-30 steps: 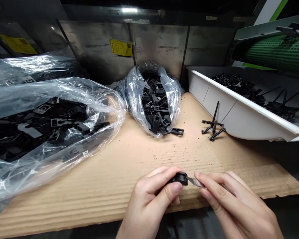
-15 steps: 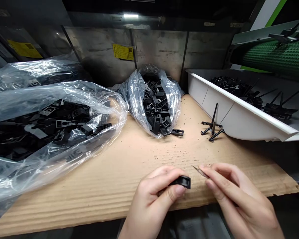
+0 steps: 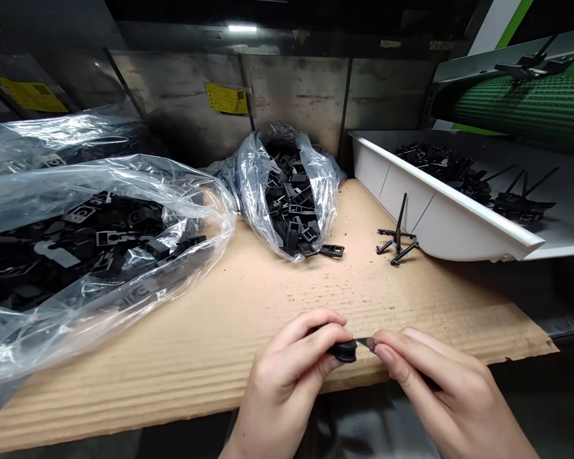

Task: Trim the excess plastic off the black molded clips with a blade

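Observation:
My left hand (image 3: 287, 376) pinches a small black plastic part (image 3: 344, 350) between thumb and fingers, above the front of the cardboard sheet (image 3: 249, 319). My right hand (image 3: 435, 376) holds a small metal blade (image 3: 366, 343) between thumb and fingertips. The blade's tip meets the edge of the black part. Fingers hide most of the part and most of the blade.
Two clear plastic bags of black plastic parts (image 3: 100, 223) (image 3: 287, 197) lie on the cardboard, left and centre. A spiked black moulded piece (image 3: 398, 239) stands near a white tray (image 3: 440, 217) of similar pieces. A green conveyor belt (image 3: 521, 102) runs behind.
The blade, apart from the black part half a second ago, has come back against its edge. The part now sits lower and turned in my left hand. The view has shifted slightly.

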The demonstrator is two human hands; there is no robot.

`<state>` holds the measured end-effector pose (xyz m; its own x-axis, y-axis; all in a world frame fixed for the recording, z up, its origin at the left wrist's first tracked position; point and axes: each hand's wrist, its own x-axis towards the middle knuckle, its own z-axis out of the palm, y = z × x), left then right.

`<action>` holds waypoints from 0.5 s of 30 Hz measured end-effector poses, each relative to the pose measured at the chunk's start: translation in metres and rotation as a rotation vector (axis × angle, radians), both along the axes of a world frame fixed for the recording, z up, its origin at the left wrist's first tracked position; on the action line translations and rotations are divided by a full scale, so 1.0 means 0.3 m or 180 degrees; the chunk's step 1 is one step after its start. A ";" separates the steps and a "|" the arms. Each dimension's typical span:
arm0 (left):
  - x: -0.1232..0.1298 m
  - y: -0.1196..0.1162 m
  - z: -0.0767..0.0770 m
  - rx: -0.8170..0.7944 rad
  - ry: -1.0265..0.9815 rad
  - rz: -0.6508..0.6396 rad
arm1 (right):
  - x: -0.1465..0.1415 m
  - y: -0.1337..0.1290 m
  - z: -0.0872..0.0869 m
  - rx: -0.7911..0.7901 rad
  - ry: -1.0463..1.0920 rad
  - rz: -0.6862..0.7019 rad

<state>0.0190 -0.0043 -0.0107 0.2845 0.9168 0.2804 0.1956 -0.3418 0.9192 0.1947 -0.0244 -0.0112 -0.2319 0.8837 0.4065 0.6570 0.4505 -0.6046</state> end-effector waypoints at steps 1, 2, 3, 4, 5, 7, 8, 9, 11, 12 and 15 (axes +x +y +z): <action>-0.001 0.001 -0.003 0.0035 0.0058 -0.0029 | 0.003 0.001 0.004 -0.0074 -0.0018 0.0039; -0.002 0.001 -0.005 0.0078 0.0117 -0.0063 | 0.007 0.003 0.009 -0.0156 -0.0049 0.0081; -0.003 0.002 -0.008 0.0128 0.0168 -0.0096 | 0.012 0.005 0.017 -0.0251 -0.0096 0.0106; -0.004 0.003 -0.011 0.0184 0.0209 -0.0125 | 0.017 0.009 0.026 -0.0364 -0.0172 0.0127; -0.004 0.004 -0.013 0.0248 0.0239 -0.0154 | 0.022 0.014 0.037 -0.0475 -0.0257 0.0159; -0.004 0.005 -0.017 0.0385 0.0288 -0.0248 | 0.031 0.026 0.062 -0.0756 -0.0437 0.0281; -0.004 0.006 -0.019 0.0433 0.0309 -0.0293 | 0.035 0.032 0.073 -0.0927 -0.0512 0.0367; -0.004 0.007 -0.019 0.0463 0.0324 -0.0321 | 0.038 0.038 0.083 -0.1087 -0.0569 0.0455; -0.004 0.008 -0.017 0.0462 0.0347 -0.0377 | 0.042 0.049 0.099 -0.1356 -0.0642 0.0577; -0.004 0.009 -0.015 0.0451 0.0349 -0.0405 | 0.043 0.053 0.103 -0.1484 -0.0664 0.0596; -0.004 0.012 -0.008 0.0439 0.0342 -0.0490 | 0.044 0.061 0.107 -0.1820 -0.0627 0.0602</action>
<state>0.0177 -0.0005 -0.0130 0.4528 0.8155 0.3605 0.2256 -0.4960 0.8385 0.2078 -0.0061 0.0210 -0.4277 0.8850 -0.1841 0.7211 0.2113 -0.6598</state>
